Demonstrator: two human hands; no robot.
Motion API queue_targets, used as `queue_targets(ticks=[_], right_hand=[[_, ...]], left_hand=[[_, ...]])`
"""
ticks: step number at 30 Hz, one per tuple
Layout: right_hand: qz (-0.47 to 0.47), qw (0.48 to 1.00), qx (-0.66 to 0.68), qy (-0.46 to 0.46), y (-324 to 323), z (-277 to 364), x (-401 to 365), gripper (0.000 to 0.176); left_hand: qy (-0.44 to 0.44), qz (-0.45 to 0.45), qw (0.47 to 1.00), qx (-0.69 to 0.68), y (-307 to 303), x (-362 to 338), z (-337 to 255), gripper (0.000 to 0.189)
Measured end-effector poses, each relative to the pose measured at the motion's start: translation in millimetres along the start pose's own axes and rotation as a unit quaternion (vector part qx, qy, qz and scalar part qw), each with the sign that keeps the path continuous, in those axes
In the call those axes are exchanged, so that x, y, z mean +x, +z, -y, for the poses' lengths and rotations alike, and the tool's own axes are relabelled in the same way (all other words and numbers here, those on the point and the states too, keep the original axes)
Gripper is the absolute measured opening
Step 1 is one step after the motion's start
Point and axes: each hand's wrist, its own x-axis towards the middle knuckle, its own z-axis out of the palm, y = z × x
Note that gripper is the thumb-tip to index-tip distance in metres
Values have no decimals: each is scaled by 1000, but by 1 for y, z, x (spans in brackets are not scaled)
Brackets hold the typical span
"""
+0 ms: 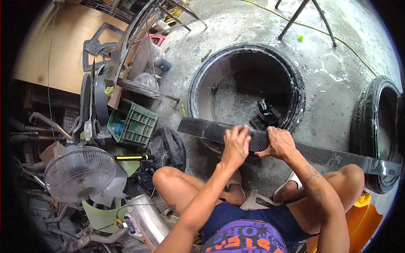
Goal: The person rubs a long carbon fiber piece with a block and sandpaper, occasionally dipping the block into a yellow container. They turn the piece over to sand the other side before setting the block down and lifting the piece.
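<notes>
Crowding rubber strip (211, 130): tyre (247, 48), crate (133, 124), fan (80, 173)

The bare concrete floor (236, 25) ahead of me is grey and stained, with white chalk marks (329, 71) at about two o'clock. At twelve o'clock a big tyre (249, 47) lies flat on it, with dark scraps inside its hole. A second tyre (367, 109) stands upright at three o'clock. A green crate (133, 124) sits at ten o'clock and a fan (80, 173) at eight. A yellow cable (356, 60) crosses the floor at one o'clock.
</notes>
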Motion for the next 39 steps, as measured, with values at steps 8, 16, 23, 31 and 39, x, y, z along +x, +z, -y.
queue_targets(ticks=[8, 16, 23, 31, 39], right_hand=[[-10, 1000, -3, 8, -4, 5, -2, 98], [21, 999, -15, 25, -11, 9, 1, 99], [23, 999, -11, 26, -3, 4, 0, 104], [-26, 1000, -13, -8, 3, 0, 0, 99], [-46, 999, -19, -17, 3, -1, 0, 97]], left_hand=[[-52, -128, 990, 13, -25, -7, 67, 37], [-48, -75, 991, 99, -7, 38, 88, 33], [58, -32, 998, 5, -4, 34, 58, 26], [72, -19, 997, -19, 6, 19, 31, 30], [60, -47, 997, -10, 15, 16, 25, 33]])
